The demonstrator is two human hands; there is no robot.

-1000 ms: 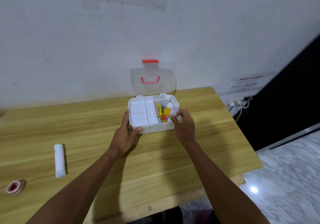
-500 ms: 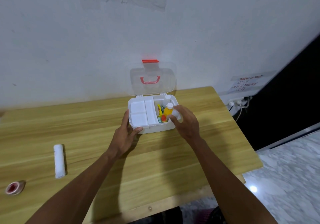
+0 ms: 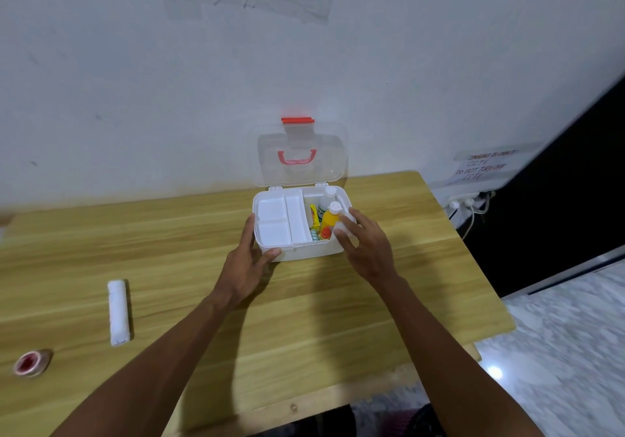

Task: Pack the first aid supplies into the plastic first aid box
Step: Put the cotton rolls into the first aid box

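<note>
The white plastic first aid box (image 3: 304, 254) stands open on the wooden table, its clear lid (image 3: 297, 152) with a red handle upright against the wall. A white divided tray (image 3: 274, 221) fills the box's left half. The right half holds a yellow bottle (image 3: 326, 222), a white bottle (image 3: 328, 196) behind it and small packets. My left hand (image 3: 247, 264) grips the box's front left corner. My right hand (image 3: 365, 247) is closed on a small white bottle (image 3: 343, 226), tilted at the box's right edge.
A rolled white bandage (image 3: 118, 311) lies on the table (image 3: 389, 301) to the left. A tape roll with a red centre (image 3: 32, 362) sits near the front left edge. The table ends at the right, where cables and a plug strip (image 3: 468, 201) hang.
My right hand has tipped the small white bottle from upright to a slant and shifted slightly right. My left hand and the box have stayed put.
</note>
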